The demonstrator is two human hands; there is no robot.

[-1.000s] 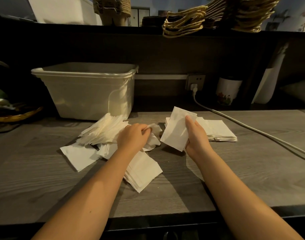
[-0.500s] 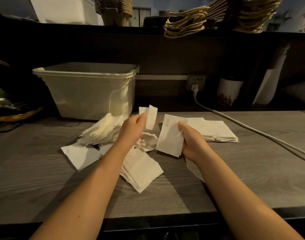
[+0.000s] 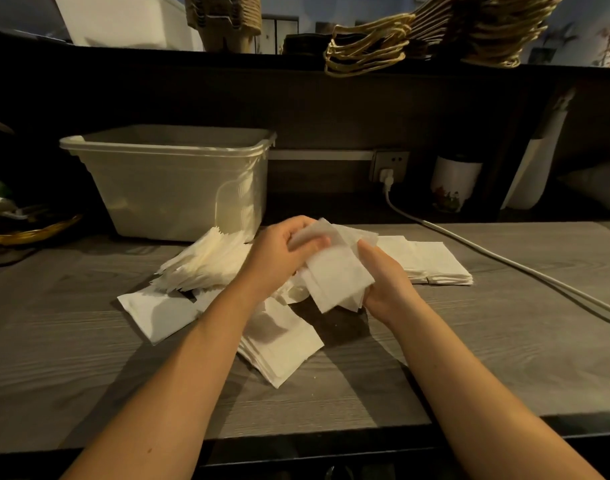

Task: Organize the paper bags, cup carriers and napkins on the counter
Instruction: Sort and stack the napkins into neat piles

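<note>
White napkin bunch held over the grey counter, my left hand curled round its top edge, my right hand pinching the side.

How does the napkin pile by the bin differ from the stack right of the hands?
The pile by the bin is fanned, its edges splayed; the stack on the right is squared, its edges aligned. The pile mounds up; the stack lies flat and low. The pile sits close to the bin; the stack lies well clear of it. Both are white napkins on the counter.
</note>
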